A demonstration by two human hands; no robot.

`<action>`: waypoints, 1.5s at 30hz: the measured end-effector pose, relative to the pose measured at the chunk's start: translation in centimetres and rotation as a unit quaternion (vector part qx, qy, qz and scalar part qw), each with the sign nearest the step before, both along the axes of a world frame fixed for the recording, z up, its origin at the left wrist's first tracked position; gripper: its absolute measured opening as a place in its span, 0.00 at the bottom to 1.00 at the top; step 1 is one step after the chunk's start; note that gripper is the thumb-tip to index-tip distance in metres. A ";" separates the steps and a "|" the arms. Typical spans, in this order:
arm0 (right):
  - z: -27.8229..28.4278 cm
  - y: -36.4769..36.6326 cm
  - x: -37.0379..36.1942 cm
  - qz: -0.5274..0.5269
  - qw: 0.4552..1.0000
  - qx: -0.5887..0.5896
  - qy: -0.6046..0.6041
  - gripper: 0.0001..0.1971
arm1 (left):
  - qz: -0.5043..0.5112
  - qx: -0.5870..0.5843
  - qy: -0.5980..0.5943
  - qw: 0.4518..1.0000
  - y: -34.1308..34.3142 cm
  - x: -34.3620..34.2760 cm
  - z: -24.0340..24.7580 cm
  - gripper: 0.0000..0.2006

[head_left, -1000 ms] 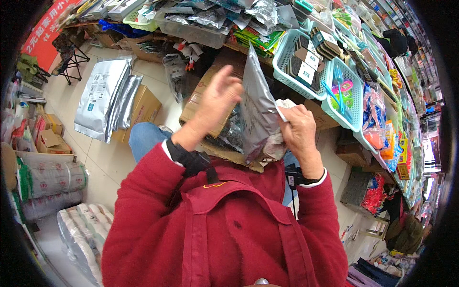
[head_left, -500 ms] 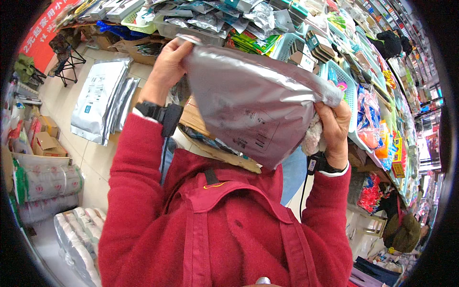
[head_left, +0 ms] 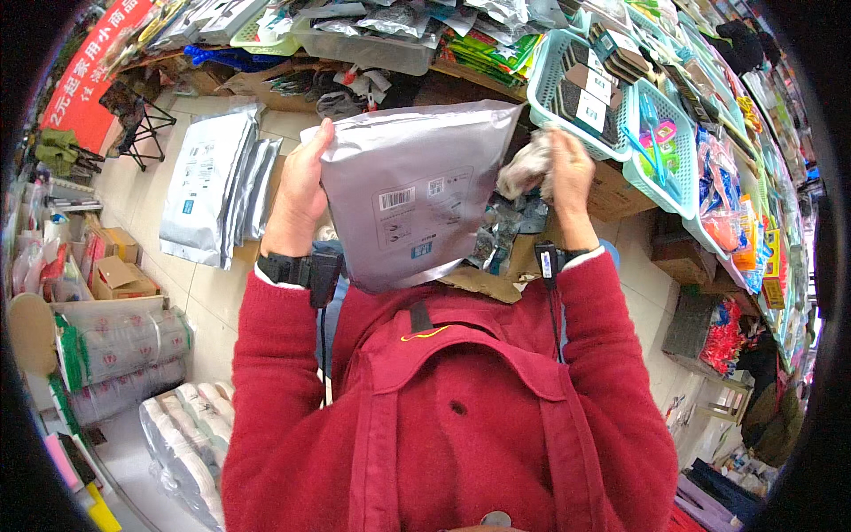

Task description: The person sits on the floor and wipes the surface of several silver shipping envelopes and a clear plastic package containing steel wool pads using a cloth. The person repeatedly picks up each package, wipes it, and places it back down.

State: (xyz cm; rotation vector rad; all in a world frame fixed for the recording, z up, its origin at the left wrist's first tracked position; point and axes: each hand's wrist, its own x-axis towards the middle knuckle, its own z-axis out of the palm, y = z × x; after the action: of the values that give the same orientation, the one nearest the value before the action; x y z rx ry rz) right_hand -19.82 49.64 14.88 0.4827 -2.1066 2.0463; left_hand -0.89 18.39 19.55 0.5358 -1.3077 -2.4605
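My left hand grips a flat silver packet by its left edge, thumb near the top corner. The packet hangs tilted before my chest, its printed face toward me. To the right of it, my right hand is closed on a crumpled off-white rag, apart from the packet. Below and behind the packet is a cardboard box near my lap, with small shiny dark packs in it; the packet hides much of it.
A stack of silver packets stands on the floor at the left. Light-blue baskets of goods line the stall at the right, close to my right hand. A folding stool is at the far left. Wrapped rolls lie lower left.
My right hand has let go of the packet's right corner and drawn away with the rag. My left hand has come lower, and the packet's printed face shows more squarely.
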 end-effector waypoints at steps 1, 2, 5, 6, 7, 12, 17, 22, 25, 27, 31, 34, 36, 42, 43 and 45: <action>1.2 0.2 0.3 -0.056 0.988 -0.123 -0.076 0.10 | 0.002 0.005 0.005 1.000 0.1 -0.1 0.0 0.17; 2.7 0.4 0.7 -0.088 0.990 -0.103 -0.028 0.11 | -0.002 0.006 0.000 1.000 0.3 -0.3 0.0 0.18; 6.4 -2.5 4.8 0.085 0.990 -0.109 0.030 0.15 | -0.037 -0.012 0.007 0.999 1.5 -1.0 0.1 0.19; 7.4 -4.4 6.3 0.094 0.988 -0.015 0.125 0.18 | -0.038 -0.045 -0.017 0.998 1.9 -1.1 0.1 0.20; 8.1 -6.2 7.7 0.098 0.949 0.088 0.286 0.22 | -0.058 -0.077 -0.007 0.995 2.3 -0.9 0.1 0.20; 6.7 -12.1 10.7 0.057 0.868 0.019 0.493 0.09 | -0.044 -0.170 0.073 0.982 4.8 0.7 -0.2 0.16; -0.9 -6.1 1.1 -0.084 0.944 0.164 0.272 0.11 | -0.018 -0.075 -0.043 0.996 6.2 0.7 0.0 0.19; -6.9 -0.4 -1.5 -0.119 0.949 0.290 0.038 0.13 | -0.025 -0.025 0.001 0.999 4.7 0.8 0.6 0.22; -6.7 0.4 0.7 -0.139 0.986 0.081 -0.046 0.14 | 0.007 0.062 -0.017 0.998 3.0 0.8 0.4 0.25; -4.9 -0.9 2.1 -0.140 0.989 0.016 -0.038 0.13 | 0.032 0.039 -0.016 0.999 2.4 0.3 -0.1 0.26; -0.7 -7.2 6.7 0.037 0.980 -0.011 0.197 0.22 | 0.031 0.070 -0.017 0.997 1.8 -0.3 -0.8 0.27; -0.3 -12.3 11.6 0.223 0.933 0.000 0.284 0.24 | -0.097 0.134 -0.011 0.986 0.7 0.6 -0.7 0.31; -2.8 -12.6 13.4 0.281 0.887 0.083 0.357 0.22 | -0.145 0.107 -0.010 0.984 -0.2 1.3 -1.3 0.31; -14.9 -3.8 7.8 0.322 0.814 0.463 0.142 0.20 | 0.128 0.087 -0.093 0.984 -3.6 1.8 -5.4 0.31; -15.8 -1.9 6.6 0.291 0.789 0.530 0.106 0.18 | 0.142 0.099 -0.099 0.980 -4.0 1.8 -6.1 0.31; -16.2 -1.1 3.4 0.251 0.730 0.635 -0.031 0.14 | 0.133 0.088 -0.100 0.982 -5.1 1.6 -6.9 0.31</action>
State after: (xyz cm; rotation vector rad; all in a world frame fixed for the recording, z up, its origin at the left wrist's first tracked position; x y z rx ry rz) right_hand -16.37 48.56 -1.33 1.2140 -3.3972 0.2900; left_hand 0.74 13.26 12.62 0.9572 -1.0129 -2.3545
